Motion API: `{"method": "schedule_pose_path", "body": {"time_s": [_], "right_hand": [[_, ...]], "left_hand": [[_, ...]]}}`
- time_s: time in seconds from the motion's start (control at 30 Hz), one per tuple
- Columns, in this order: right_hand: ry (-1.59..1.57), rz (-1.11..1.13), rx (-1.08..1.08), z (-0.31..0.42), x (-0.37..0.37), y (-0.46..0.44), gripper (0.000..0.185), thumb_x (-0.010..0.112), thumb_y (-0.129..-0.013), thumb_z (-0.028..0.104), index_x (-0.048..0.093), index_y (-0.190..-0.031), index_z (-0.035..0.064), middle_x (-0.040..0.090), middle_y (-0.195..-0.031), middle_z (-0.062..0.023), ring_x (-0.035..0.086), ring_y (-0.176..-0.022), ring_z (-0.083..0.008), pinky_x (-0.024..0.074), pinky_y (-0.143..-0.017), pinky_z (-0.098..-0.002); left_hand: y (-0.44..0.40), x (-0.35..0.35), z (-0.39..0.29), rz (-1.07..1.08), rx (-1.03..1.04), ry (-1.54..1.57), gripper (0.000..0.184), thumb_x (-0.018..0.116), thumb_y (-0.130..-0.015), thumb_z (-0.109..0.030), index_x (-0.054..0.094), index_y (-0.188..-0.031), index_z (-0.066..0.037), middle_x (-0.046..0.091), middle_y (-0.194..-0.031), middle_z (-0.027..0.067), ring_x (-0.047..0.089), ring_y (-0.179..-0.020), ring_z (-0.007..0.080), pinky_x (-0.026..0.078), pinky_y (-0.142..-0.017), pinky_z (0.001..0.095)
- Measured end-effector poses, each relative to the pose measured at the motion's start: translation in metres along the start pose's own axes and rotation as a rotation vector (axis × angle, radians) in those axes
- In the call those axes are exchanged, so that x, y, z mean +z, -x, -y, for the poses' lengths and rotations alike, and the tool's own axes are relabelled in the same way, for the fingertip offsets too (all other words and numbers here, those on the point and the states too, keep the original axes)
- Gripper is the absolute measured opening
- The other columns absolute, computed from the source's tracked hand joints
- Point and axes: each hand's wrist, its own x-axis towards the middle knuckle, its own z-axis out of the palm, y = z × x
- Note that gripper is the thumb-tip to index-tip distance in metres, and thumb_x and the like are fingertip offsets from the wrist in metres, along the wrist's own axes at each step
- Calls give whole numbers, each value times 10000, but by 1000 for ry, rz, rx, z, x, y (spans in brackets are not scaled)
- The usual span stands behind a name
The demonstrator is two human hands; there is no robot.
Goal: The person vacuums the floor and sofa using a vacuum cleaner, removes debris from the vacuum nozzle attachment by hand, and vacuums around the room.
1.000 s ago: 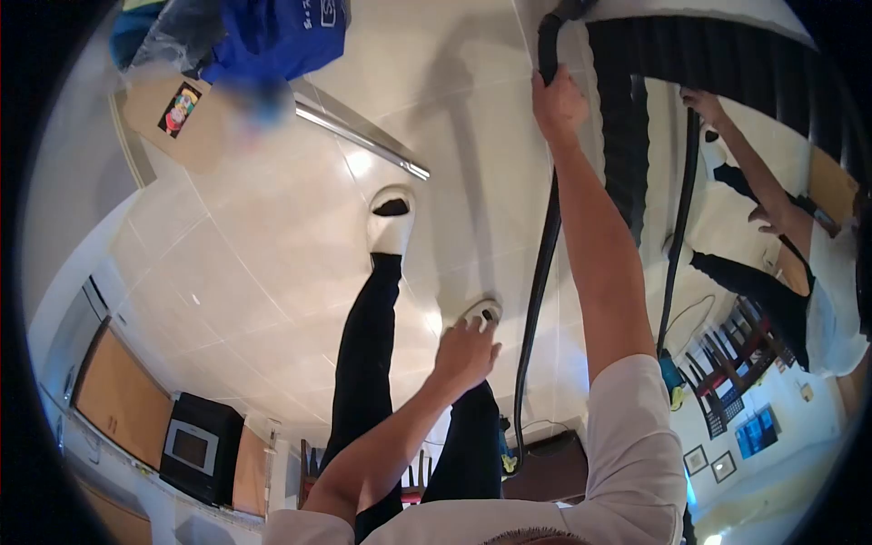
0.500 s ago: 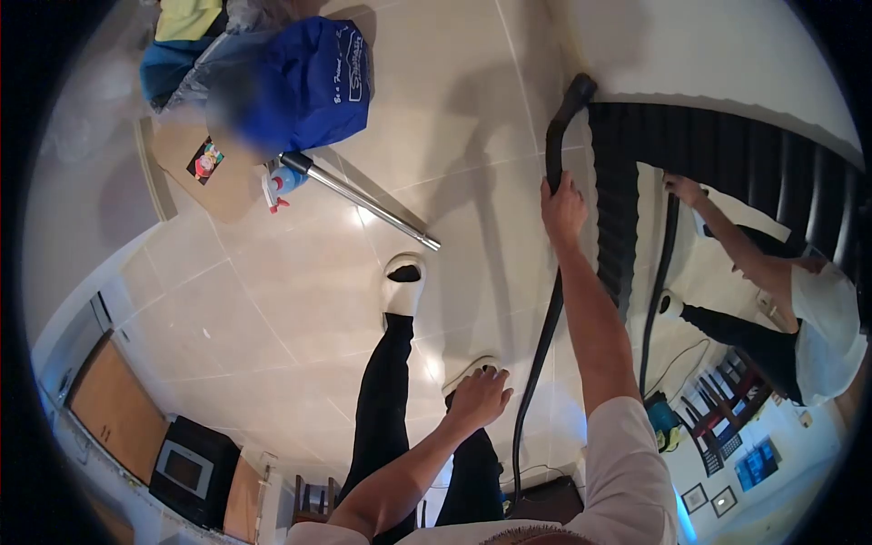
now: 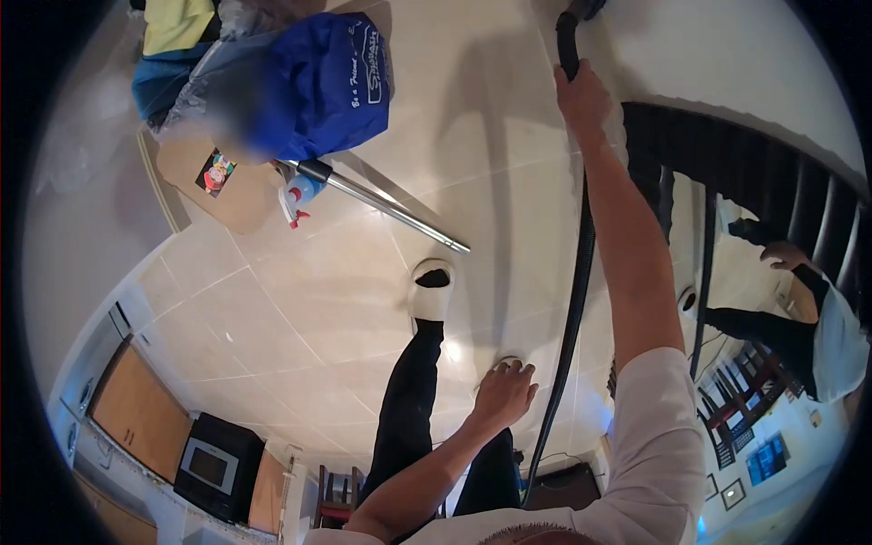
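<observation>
My right hand point(image 3: 584, 98), arm stretched far forward, is closed round the curved black handle point(image 3: 567, 44) of a vacuum cleaner hose. The handle's dark tip point(image 3: 592, 8) is at the top edge of the view, by the foot of the wall. From it the black hose point(image 3: 579, 282) runs back along my arm to the floor behind me. My left hand point(image 3: 507, 397) hangs over my right shoe with its fingers loosely bent and apart, and nothing shows in it. A metal vacuum tube point(image 3: 400, 213) lies on the tiles ahead, apart from both hands.
A mirror with a black wavy frame point(image 3: 727, 136) leans at the right. Ahead left are a blue bag point(image 3: 327, 91), a spray bottle point(image 3: 298, 195) and a cardboard piece point(image 3: 241, 200). A black oven point(image 3: 221, 468) stands at the lower left.
My right hand has moved forward along the wall with the hose handle, past the mirror's corner. The left hand stays low, over the shoe. The view has shifted slightly.
</observation>
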Motion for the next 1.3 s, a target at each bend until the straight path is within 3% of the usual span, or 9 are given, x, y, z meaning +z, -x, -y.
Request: {"method": "schedule_pose_path", "body": {"time_s": [0.33,0.4,0.5,0.63,0.7,0.93,1.23,1.3], "right_hand": [[-117,-46,-17,44,28,-81,523,631,-940,546,643,-1110,51,742,-948,-209,720,-907,-432,546,-823,-557],[-148,-84,60,55,21,-78,475,640,-986,465,645,-1134,14,722,-923,-211,713,-867,-412,561,-780,-526],[-253,98,151,46,9,-73,483,637,-996,468,636,-1200,30,729,-980,-193,711,-921,-400,564,-810,-521],[-342,197,226,16,13,-36,452,637,-1002,438,624,-1262,68,718,-1088,-189,693,-1040,-381,556,-877,-517],[-328,32,161,-10,39,-5,539,608,-947,597,647,-1064,72,733,-928,-217,696,-941,-460,534,-816,-562],[-382,92,307,-63,35,137,485,631,-952,553,614,-1031,75,732,-930,-219,694,-920,-465,520,-807,-564],[-110,196,170,-147,2,208,440,634,-971,503,570,-1136,101,726,-1003,-195,699,-957,-432,555,-836,-554],[55,123,-20,-163,5,207,408,647,-962,478,575,-1166,131,731,-1049,-150,703,-996,-394,571,-828,-530]], "left_hand": [[-23,-42,6,54,-21,-6,335,624,-990,-290,626,-1234,-60,667,-1113,141,669,-1028,320,562,-853,449],[-23,-45,11,60,-20,-9,334,628,-986,-283,625,-1234,-60,667,-1102,141,668,-1024,322,562,-851,450],[-21,-47,14,21,-33,-44,335,656,-954,-256,632,-1223,-58,671,-1075,136,669,-996,325,562,-844,452],[-17,-40,11,15,-37,-57,329,658,-953,-254,649,-1214,-55,676,-1080,126,670,-993,320,559,-852,450],[-13,-30,5,59,-40,-55,329,658,-953,-254,653,-1214,-54,677,-1085,123,670,-993,318,558,-856,450],[3,5,-9,95,-3,-98,322,652,-961,-262,654,-1200,-46,671,-1109,131,667,-1026,314,554,-867,447],[34,70,-12,133,9,-164,336,652,-962,-277,656,-1204,-43,663,-1140,134,664,-1043,328,553,-877,457],[40,82,-13,148,26,-203,355,660,-957,-276,653,-1226,-45,658,-1136,134,665,-1040,328,556,-872,454]]}}
